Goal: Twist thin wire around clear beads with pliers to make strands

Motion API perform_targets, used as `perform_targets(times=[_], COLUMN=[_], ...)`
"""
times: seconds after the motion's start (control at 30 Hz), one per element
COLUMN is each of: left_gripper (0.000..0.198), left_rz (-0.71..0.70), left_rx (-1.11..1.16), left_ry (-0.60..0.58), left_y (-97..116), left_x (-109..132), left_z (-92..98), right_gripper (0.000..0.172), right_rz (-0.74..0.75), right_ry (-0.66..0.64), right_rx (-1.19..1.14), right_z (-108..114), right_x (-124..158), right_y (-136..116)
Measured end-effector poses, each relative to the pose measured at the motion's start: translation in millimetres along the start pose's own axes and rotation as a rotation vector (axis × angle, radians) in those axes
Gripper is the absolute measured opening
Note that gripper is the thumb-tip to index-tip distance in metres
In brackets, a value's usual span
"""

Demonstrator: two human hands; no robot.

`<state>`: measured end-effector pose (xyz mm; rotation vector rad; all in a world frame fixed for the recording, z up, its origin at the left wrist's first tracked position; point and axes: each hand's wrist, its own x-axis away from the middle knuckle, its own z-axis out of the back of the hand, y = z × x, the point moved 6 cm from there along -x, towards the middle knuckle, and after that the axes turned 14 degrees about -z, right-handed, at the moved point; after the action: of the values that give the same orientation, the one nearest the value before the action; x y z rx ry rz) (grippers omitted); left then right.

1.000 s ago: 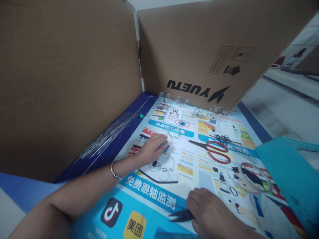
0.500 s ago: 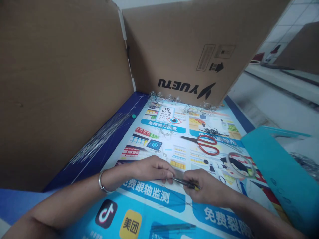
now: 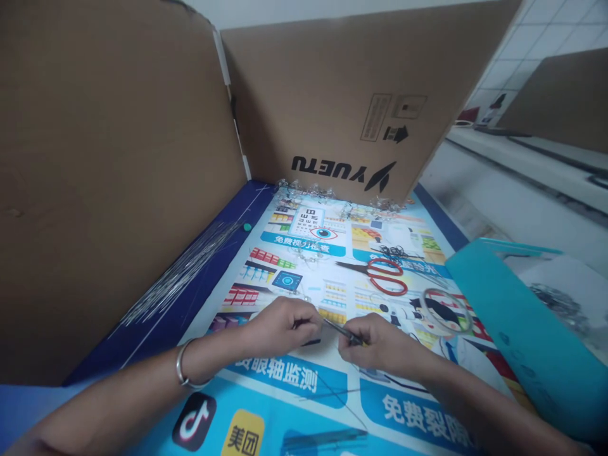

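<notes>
My right hand [image 3: 375, 342] is closed around a pair of slim-nosed pliers [image 3: 341, 328], whose tip points left. Just left of that tip, my left hand [image 3: 287, 326] is closed in a pinch, a metal bangle at its wrist. What its fingers hold, if anything, is too small to make out. Beyond the hands lie red-handled scissors [image 3: 387, 277], a small tangle of dark wire [image 3: 398, 253] and a clear ring-shaped roll [image 3: 446, 310]. Thin dark wires [image 3: 327, 437] rest on the printed sheet near me.
Tall cardboard panels [image 3: 361, 76] stand at the back and left. Silvery wire lengths [image 3: 180, 269] lie along the left edge by a small green piece [image 3: 247, 227]. At right is a turquoise box [image 3: 517, 342] containing wire pieces. Small wire items [image 3: 313, 190] line the back.
The view has shifted slightly. My left hand has turned, with its knuckles now more upward and its fingertips tucked out of sight. The pliers stay in my right hand, angled toward the left one.
</notes>
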<state>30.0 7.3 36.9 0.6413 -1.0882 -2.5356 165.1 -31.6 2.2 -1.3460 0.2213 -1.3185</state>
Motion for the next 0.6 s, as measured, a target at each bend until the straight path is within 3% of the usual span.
perform_targets(times=[0.17, 0.3, 0.4, 0.6], left_gripper=[0.016, 0.014, 0.005, 0.006], left_rz=[-0.037, -0.2, -0.227, -0.2], left_rx=[-0.126, -0.497, -0.807, -1.025], left_ry=[0.061, -0.037, -0.13, -0.151], left_y=[-2.8, 7.7, 11.9, 15.1], left_x=[-0.9, -2.2, -1.3, 0.7], left_z=[9.2, 9.4, 4.5, 1.9], right_gripper=[0.013, 0.014, 0.013, 0.009], right_rz=[-0.009, 0.012, 0.024, 0.098], right_ry=[-0.002, 0.064, 0.118, 0.176], right_rx=[-0.058, -0.044, 0.005, -0.005], right_z=[3.6, 9.5, 14.8, 20.0], right_x=[-0.1, -3.9, -9.3, -25.8], right_y=[2.1, -2.2, -9.7, -27.5])
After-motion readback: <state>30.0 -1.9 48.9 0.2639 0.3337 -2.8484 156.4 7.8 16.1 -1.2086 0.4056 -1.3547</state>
